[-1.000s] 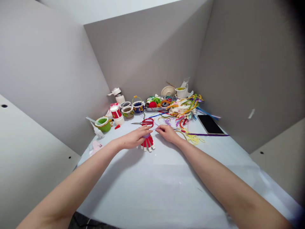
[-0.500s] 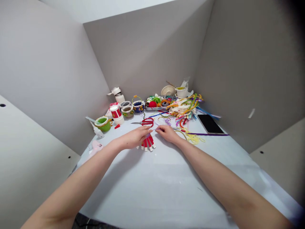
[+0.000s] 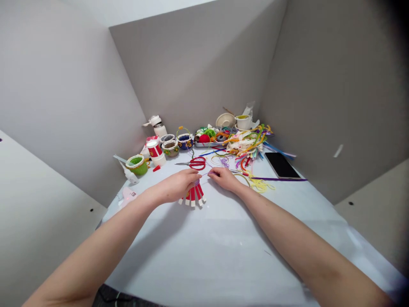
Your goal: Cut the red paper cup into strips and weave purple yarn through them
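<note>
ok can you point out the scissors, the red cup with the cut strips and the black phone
scissors (image 3: 189,163): head view, where the blades meet the red handles
red cup (image 3: 192,195): head view, on its cut strips
black phone (image 3: 282,165): head view, middle of the screen

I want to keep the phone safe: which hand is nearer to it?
Right. The right hand is left of the phone, not touching it; the left hand is farther left, at the red cup.
</note>
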`<action>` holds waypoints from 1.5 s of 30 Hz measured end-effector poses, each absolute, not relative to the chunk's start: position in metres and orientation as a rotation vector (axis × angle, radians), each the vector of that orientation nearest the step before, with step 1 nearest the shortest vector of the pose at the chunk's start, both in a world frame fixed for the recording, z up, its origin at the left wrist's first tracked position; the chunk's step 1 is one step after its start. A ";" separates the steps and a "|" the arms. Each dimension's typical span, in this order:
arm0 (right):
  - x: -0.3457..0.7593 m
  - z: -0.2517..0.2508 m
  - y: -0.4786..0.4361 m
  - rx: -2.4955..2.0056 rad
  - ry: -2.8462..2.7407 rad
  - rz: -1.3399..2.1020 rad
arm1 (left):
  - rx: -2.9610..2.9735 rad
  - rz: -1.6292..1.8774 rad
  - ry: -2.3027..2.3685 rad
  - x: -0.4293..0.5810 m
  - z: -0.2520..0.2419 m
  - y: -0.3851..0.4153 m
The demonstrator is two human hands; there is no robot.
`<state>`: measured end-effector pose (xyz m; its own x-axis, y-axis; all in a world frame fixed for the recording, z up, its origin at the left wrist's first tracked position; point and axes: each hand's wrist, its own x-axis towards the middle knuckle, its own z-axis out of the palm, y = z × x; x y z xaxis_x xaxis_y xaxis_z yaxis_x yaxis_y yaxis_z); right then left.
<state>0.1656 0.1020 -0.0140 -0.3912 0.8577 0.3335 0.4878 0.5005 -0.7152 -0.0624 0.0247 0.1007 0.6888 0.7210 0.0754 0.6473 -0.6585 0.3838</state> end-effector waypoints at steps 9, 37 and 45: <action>0.167 -0.016 0.102 -1.084 -2.067 0.671 | 2.614 0.291 1.251 -0.076 0.089 -0.044; 0.166 -0.018 0.104 -1.085 -2.064 0.689 | 2.696 0.603 1.452 -0.082 0.011 -0.064; 0.164 -0.015 0.103 -1.086 -2.061 0.701 | 2.645 0.478 1.451 -0.043 0.006 -0.074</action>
<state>0.1639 0.1027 -0.0154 -0.4088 0.8528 0.3249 0.4780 0.5034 -0.7198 -0.0429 -0.0736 0.0063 0.5005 0.8349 0.2291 0.8077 -0.5455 0.2235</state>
